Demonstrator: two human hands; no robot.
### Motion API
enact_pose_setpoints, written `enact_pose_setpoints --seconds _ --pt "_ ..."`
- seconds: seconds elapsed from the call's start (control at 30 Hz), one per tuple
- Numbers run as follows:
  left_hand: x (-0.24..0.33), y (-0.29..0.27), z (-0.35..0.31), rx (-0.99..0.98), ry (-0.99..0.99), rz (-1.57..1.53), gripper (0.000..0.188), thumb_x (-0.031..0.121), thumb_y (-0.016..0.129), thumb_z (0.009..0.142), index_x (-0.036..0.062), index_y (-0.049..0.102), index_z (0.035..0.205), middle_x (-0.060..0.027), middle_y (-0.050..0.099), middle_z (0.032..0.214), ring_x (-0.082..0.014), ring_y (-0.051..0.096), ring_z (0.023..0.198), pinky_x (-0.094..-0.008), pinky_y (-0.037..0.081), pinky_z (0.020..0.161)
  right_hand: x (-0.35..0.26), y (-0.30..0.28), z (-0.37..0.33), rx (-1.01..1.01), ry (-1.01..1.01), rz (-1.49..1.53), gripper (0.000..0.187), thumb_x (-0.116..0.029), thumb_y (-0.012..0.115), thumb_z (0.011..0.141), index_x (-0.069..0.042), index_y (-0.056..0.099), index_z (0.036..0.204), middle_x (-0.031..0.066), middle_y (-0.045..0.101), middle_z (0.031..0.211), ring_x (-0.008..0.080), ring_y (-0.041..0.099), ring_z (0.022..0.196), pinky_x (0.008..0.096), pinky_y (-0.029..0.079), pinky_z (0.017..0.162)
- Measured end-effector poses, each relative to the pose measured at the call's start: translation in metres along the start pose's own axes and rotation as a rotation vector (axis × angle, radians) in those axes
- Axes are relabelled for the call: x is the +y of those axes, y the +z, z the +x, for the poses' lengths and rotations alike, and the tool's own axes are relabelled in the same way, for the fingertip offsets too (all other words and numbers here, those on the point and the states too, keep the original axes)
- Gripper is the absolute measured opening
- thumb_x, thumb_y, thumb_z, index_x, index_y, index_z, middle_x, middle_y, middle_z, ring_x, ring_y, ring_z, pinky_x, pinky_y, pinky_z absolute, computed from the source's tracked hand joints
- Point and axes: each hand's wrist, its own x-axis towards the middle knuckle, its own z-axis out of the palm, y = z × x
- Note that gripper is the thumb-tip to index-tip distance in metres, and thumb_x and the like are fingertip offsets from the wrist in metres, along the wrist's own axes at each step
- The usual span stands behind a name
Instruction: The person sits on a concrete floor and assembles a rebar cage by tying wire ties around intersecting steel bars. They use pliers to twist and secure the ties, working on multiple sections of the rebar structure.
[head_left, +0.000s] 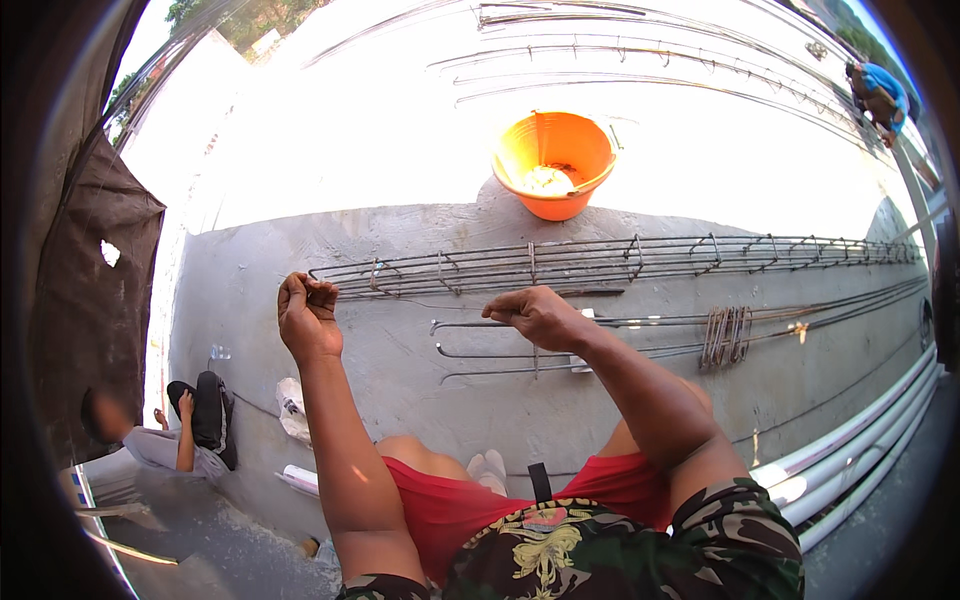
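My left hand (308, 312) is raised near the left end of a long rebar cage (533, 262), its fingers curled and pinched; what they hold is hidden. To its right, my right hand (540, 316) is closed in a pinch over the hooked ends of several loose steel bars (465, 324). A thin wire (440, 304) runs from the right fingertips toward the left hand. The cage lies lengthwise across the grey concrete floor, its square ties spaced along parallel bars. A bundle of bent steel stirrups (725, 337) hangs around the loose bars farther right.
An orange bucket (556, 165) stands beyond the cage, with more rebar behind it in bright sunlight. White pipes (850, 440) lie at the right. One person (180, 445) sits at lower left near a white bag (292, 410); another in blue (880, 92) crouches at far right.
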Motion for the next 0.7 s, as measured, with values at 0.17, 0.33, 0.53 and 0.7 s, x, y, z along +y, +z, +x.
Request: enact_pose_setpoints --seconds 0.17,0.33,0.53,0.7 --pt "0.012 -0.034 0.011 0.093 -0.009 -0.052 0.013 0.023 0.054 0.097 0.0101 0.055 0.093 0.0006 0.055 0.074 -0.0118 0.056 0.067 -0.03 0.051 0.069 -0.006 0.02 0.004 -0.059 -0.066 -0.021 0.025 -0.02 0.055 0.094 -0.005 0.065 0.11 0.0156 0.067 0.107 0.0307 0.064 0.097 0.0363 0.048 0.085" --pt "0.012 -0.053 0.019 0.201 0.017 -0.022 0.013 0.024 0.051 0.098 0.011 0.054 0.095 0.002 0.053 0.074 -0.0104 0.055 0.066 -0.0298 0.049 0.07 0.002 0.035 -0.005 -0.03 -0.069 -0.211 0.027 -0.02 0.052 0.095 -0.006 0.063 0.115 0.0155 0.067 0.108 0.0344 0.064 0.097 0.0396 0.048 0.083" --pt "-0.003 -0.084 0.043 0.466 -0.046 -0.078 0.017 0.024 0.048 0.099 0.0095 0.055 0.094 0.0002 0.055 0.073 -0.0124 0.055 0.065 -0.0298 0.051 0.066 -0.041 0.02 0.002 0.088 0.12 0.204 0.026 -0.017 0.058 0.093 -0.003 0.056 0.115 0.0142 0.067 0.087 0.0153 0.065 0.079 0.0288 0.05 0.066" --pt "-0.05 -0.118 0.078 0.511 -0.231 -0.069 0.017 0.023 0.046 0.099 0.0098 0.056 0.097 -0.0006 0.058 0.078 -0.014 0.061 0.072 -0.0321 0.054 0.066 -0.114 0.02 0.026 0.074 -0.316 0.676 0.025 -0.021 0.058 0.095 0.0 0.059 0.109 0.0096 0.067 0.091 0.0131 0.066 0.078 0.0278 0.052 0.063"
